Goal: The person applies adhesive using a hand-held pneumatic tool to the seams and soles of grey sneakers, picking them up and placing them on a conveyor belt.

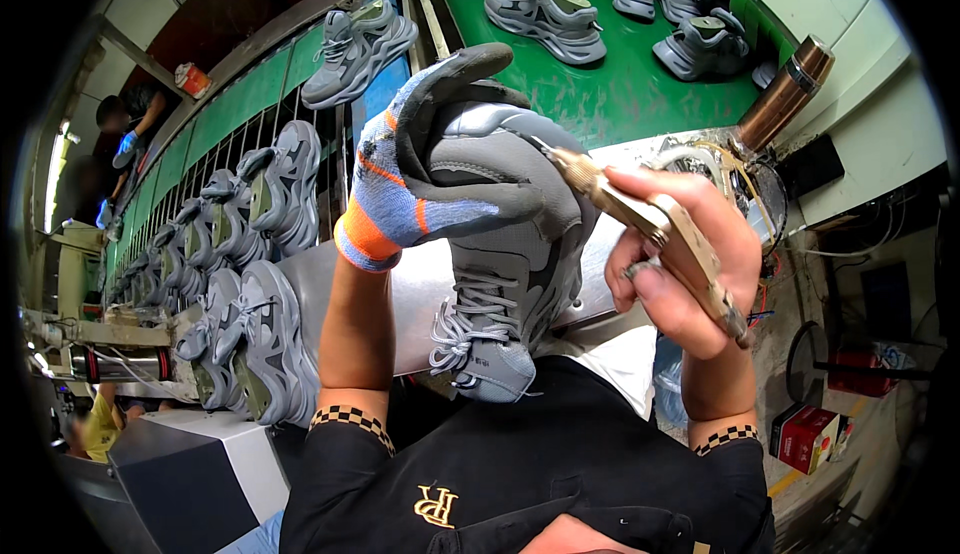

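Note:
In front of my chest a grey sneaker (510, 254) is tipped up, its toe and sole edge away from me and its grey laces toward me. My left hand (425, 174), in a blue knit glove with black coating and orange bands, is closed around the toe. My bare right hand (705, 254) grips a brass-coloured metal tool (655, 216) with a knurled collar and a thin tip. That tip lies at the sole edge near the toe; whether it touches cannot be made out.
Several matching sneakers (285, 189) stand on a rack at the left, and others (548, 16) on the green belt (620, 104) ahead. A copper-coloured flask (787, 94) stands at the right. Another person's blue-gloved hand (128, 142) shows far left.

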A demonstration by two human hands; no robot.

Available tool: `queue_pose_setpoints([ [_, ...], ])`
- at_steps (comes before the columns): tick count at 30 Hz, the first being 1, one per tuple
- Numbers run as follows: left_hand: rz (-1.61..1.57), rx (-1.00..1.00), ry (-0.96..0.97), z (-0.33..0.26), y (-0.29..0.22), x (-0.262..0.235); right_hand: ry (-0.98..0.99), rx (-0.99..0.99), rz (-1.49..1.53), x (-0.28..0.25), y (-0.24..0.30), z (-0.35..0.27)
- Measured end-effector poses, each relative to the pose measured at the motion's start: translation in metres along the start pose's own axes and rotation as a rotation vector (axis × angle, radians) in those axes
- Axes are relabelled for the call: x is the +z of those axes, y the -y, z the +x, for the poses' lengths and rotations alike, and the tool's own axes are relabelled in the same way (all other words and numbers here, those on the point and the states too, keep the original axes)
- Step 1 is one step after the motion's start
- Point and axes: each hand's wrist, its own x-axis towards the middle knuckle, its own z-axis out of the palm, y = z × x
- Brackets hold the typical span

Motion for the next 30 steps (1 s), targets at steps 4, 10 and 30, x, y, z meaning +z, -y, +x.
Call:
queue_pose_setpoints([
  [4,-0.061,-0.046,0.028,0.005,0.012,-0.004,0.030,-0.023,0.070,0.006,-0.009,0.019],
  [10,-0.019,-0.080,-0.050,0.009,0.020,-0.010,-0.013,0.046,0.100,-0.004,-0.042,0.004],
  [30,0.126,0.017,0.020,0.024,0.013,0.005,0.026,-0.639,-0.684,-0.004,-0.014,0.097],
])
